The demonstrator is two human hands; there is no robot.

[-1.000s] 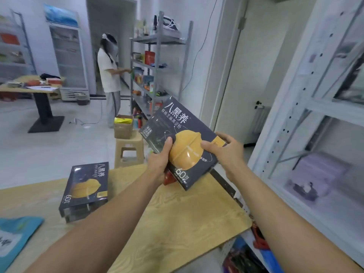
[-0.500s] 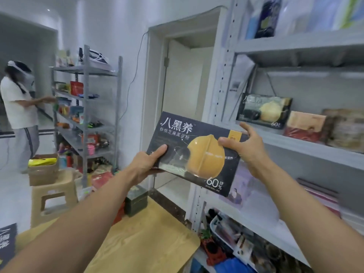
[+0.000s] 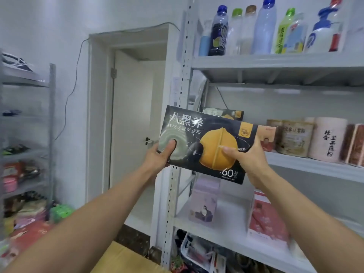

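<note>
Box (image 3: 208, 133): left hand (image 3: 157, 156), right hand (image 3: 250, 156) fingers (image 3: 171, 147) curled, gripping.

Bright, even white light filled the room, faint shadow sat beneath the upper shelf (image 3: 275, 63), a pale sheen lay on the dark box (image 3: 197, 140), the bottles (image 3: 264, 28) and red package (image 3: 266, 219) were smeared with motion blur, the shelf upright (image 3: 184, 79) curved with wide-angle distortion.

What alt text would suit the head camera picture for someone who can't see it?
The left hand and right hand hold a dark box up to a grey shelf, where a matching box and tins stand. Bottles line the shelf above; a white door is left.
</note>
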